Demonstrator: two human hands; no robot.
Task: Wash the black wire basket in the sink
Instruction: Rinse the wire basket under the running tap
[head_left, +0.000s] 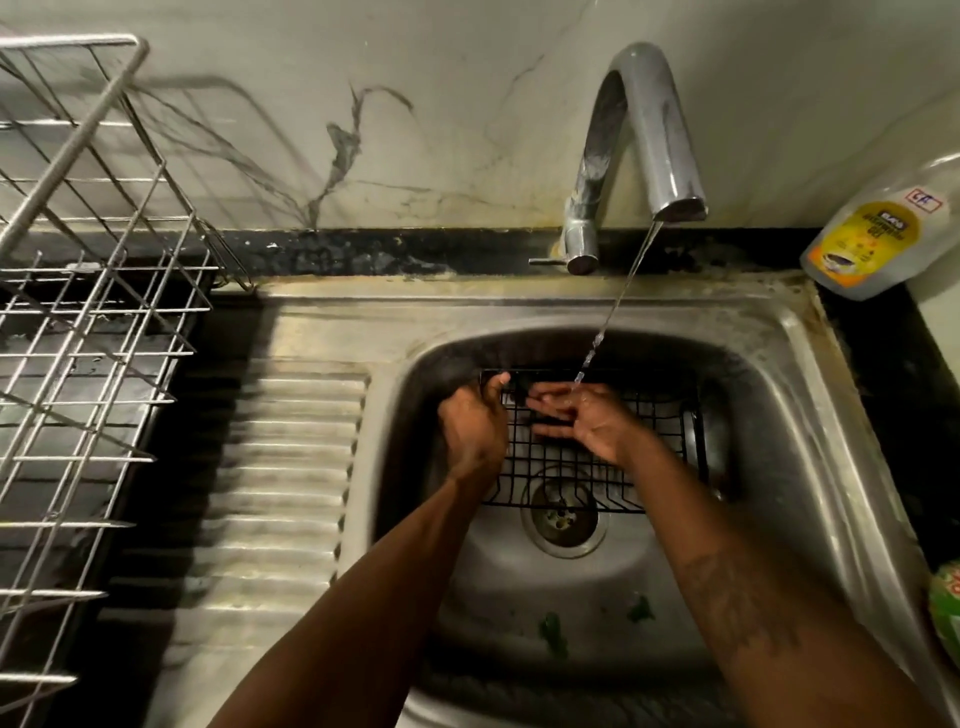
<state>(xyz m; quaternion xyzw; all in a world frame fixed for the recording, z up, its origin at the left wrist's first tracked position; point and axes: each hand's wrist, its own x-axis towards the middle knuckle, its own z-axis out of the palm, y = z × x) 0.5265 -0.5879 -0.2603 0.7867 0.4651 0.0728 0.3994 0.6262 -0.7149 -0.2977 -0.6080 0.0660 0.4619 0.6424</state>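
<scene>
while the water (618, 306) runs thin from the tap (644, 130), the black wire basket (654, 415) stands inside the sink (810, 364), at the far side of the bowl and partly over the drain (563, 517). the left hand (475, 426) is grasping the basket at its left far corner, with the fingers curled round the rim wire. the right hand (587, 421) is released, its fingers straight and a little spread, and it lies over the wires of the basket just where the stream falls. i cannot tell if the palm really presses on the wires or only hovers close above them.

in my judgement the step in hand is the rinsing and rubbing of the basket with the bare hand; no sponge is visible in either hand. the next move probably calls for a firm hold with the left hand, so the basket does not slide, while the right hand goes along the wires or turns another side under the stream. if soap is wanted, a bottle (872, 239) with a yellow label lies on the worktop at the right far corner of the sink, well apart from the hands. some green scraps (553, 631) lie on the sink floor, near the person.
</scene>
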